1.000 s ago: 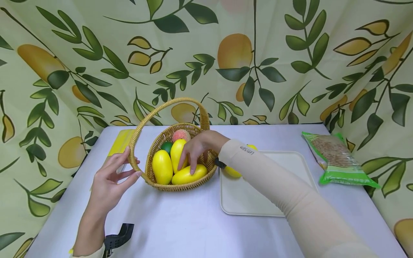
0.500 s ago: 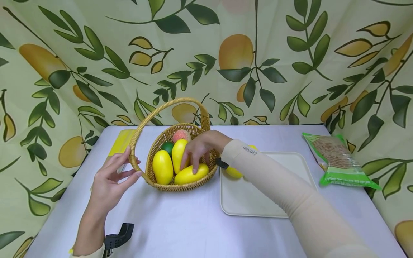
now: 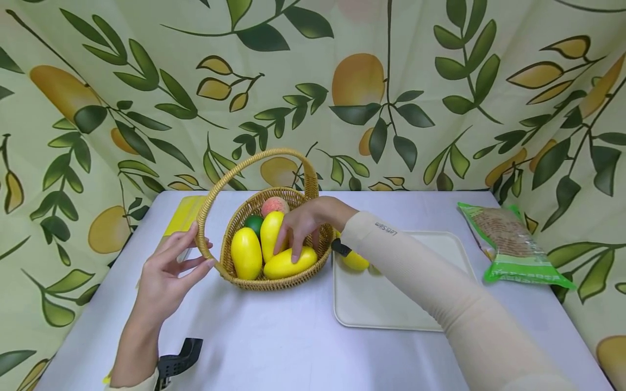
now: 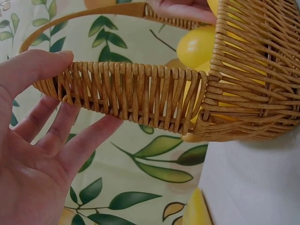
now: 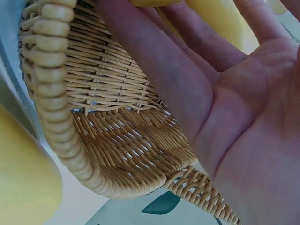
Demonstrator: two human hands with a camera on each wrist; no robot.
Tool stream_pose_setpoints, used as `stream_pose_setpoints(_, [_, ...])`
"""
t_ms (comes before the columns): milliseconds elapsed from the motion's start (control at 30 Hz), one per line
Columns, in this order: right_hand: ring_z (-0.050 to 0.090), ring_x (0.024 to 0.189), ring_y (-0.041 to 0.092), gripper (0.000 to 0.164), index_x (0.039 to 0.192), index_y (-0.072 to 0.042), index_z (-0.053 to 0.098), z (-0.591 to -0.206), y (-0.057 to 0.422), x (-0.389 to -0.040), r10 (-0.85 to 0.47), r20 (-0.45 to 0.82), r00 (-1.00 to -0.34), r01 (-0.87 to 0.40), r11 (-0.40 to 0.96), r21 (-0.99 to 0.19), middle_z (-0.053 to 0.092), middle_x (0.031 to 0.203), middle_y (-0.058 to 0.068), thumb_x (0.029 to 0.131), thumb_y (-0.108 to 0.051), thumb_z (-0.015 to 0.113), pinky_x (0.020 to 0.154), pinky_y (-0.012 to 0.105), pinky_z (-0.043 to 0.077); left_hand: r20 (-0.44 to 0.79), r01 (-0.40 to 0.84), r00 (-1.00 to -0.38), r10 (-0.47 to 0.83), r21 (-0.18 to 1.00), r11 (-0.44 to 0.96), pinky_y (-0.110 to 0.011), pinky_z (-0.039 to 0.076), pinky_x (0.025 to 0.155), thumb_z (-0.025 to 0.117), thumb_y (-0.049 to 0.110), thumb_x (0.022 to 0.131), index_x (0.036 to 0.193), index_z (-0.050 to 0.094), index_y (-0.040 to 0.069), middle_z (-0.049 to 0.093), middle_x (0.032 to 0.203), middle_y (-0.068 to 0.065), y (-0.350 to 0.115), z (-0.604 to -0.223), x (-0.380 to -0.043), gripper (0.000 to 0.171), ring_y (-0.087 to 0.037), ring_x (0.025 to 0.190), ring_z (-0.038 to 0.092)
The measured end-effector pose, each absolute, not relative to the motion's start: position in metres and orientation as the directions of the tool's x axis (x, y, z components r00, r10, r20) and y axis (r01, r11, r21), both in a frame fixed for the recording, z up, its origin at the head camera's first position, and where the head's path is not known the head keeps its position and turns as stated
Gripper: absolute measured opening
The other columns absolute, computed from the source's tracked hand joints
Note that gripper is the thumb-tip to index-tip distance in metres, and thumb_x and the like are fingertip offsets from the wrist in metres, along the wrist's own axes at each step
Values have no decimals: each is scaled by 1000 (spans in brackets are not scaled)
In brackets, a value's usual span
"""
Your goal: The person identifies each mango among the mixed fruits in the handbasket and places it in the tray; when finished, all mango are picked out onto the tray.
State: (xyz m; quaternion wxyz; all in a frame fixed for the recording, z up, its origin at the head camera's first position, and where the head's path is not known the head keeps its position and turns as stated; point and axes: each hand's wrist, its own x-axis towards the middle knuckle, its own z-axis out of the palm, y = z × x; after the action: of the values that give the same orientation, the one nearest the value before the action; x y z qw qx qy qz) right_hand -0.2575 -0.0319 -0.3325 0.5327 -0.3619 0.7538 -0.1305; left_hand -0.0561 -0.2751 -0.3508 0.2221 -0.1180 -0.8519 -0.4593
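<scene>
A wicker basket [image 3: 283, 283] holds several yellow mangoes, a pinkish peach [image 3: 275, 205] and a round dark green fruit [image 3: 254, 223]. My left hand [image 3: 168, 271] holds the left side of its arched handle [image 4: 131, 89], thumb on one face and fingers on the other. Inside the basket, my right hand [image 3: 304, 222] reaches down with fingers fairly straight, fingertips on the mango lying sideways at the front [image 3: 289, 264]. Two more mangoes stand to its left, one upright mango [image 3: 246, 253] at the rim and another [image 3: 271, 233] behind. In the right wrist view, the palm [image 5: 253, 108] is bare.
Right of the basket lies a pale rectangular tray [image 3: 391, 309], with yellow fruit [image 3: 356, 262] partly hidden under the right forearm. A green-edged food packet [image 3: 513, 239] lies at the far right. Behind the left hand is a flat yellow item [image 3: 185, 214]. Leaf-patterned cloth walls the table.
The front mango has shifted very slightly to the right under the right fingers. The right wrist has edged a little to the right. The left hand stays on the handle.
</scene>
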Motion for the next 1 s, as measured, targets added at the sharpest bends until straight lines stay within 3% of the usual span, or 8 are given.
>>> stream_pose_setpoints(433, [60,128,18,53,137,-37,64,-327,-25,-261,-752,-629,-195,-447,640,-626,60,146,7,87,-32,81,86,39,66,480,399,-877,-5,733,551,-10,58,83,73,-22,77,150,48,7,60,115,22,-276,-352,-56,83,5,110,61])
stream_pose_setpoints(667, [68,103,17,53,138,-35,64,-327,-19,-264,-823,-518,-231,-475,560,-679,62,144,6,87,-33,81,84,47,65,481,398,-877,-5,731,555,-10,58,83,73,-23,77,150,49,8,59,114,23,-275,-351,-56,83,5,108,61])
stream_pose_setpoints(1000, [65,100,15,56,141,-27,63,-327,-18,-269,-875,-411,-256,-499,484,-719,68,133,5,87,-30,78,78,39,64,485,402,-874,-10,736,545,-10,58,83,73,-23,76,150,50,8,60,112,21,-274,-350,-55,83,4,108,61])
